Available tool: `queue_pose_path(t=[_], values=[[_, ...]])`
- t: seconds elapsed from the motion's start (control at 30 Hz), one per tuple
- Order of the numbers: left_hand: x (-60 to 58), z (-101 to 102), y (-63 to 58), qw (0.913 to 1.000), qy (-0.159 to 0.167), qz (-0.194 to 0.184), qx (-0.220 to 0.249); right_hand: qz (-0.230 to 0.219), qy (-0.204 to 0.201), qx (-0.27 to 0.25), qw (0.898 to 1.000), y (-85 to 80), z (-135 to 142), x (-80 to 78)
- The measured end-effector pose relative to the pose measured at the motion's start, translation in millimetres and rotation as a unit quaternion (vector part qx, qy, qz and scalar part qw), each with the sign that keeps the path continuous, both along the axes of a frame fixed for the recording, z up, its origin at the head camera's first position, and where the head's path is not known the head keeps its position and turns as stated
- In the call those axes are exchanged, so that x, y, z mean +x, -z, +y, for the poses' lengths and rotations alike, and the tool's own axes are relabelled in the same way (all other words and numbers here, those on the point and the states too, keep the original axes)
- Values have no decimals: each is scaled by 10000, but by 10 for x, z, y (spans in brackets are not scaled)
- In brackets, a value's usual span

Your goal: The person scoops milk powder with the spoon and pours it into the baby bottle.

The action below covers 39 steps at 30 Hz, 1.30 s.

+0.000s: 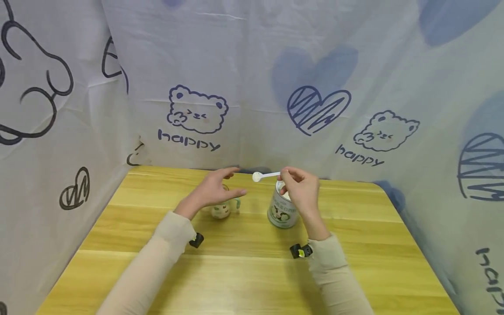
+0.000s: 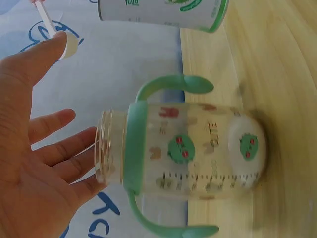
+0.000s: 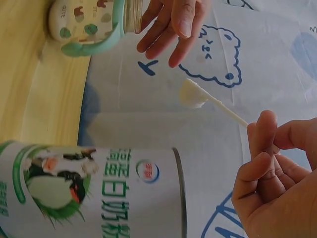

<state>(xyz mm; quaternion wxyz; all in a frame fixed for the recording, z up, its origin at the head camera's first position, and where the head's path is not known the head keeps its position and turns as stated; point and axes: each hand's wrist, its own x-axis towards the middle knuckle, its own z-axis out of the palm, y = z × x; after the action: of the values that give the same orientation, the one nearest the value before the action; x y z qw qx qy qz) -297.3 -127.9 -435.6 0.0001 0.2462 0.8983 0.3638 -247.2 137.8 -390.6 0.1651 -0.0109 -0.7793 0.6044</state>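
Note:
My right hand [image 1: 301, 188] pinches the thin handle of a white measuring scoop [image 1: 257, 176], its bowl heaped with pale powder in the right wrist view. Below that hand stands a milk powder can [image 1: 282, 211] with its top open. My left hand [image 1: 212, 190] has its fingers spread and holds nothing, just above the mouth of a clear baby bottle [image 2: 198, 148]. The bottle stands upright on the table, with a green collar and two green handles [image 2: 173, 85]. In the head view the left hand partly hides it.
A light wooden table [image 1: 236, 271] bears the can and the bottle. Right behind its far edge hangs a pale cloth [image 1: 252, 109] printed with bears and hearts, and more cloth closes both sides. A black wrist camera [image 1: 301, 251] is strapped at the right cuff.

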Motion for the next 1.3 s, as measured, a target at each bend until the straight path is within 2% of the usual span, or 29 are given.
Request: queue_pose_path(t=[0.33, 0.63, 0.87, 1.3], values=[[35, -217, 73, 9997, -216, -75, 5, 272, -333, -57, 9991, 40, -176, 8], [78, -318, 124, 9997, -225, -98, 70, 255, -516, -73, 9983, 64, -328, -23], [108, -400, 213, 9987, -366, -355, 95, 261, -697, -168, 9971, 84, -459, -26], [110, -503, 359, 9972, -526, -530, 70, 252, -943, 56, 9952, 159, -652, -58]])
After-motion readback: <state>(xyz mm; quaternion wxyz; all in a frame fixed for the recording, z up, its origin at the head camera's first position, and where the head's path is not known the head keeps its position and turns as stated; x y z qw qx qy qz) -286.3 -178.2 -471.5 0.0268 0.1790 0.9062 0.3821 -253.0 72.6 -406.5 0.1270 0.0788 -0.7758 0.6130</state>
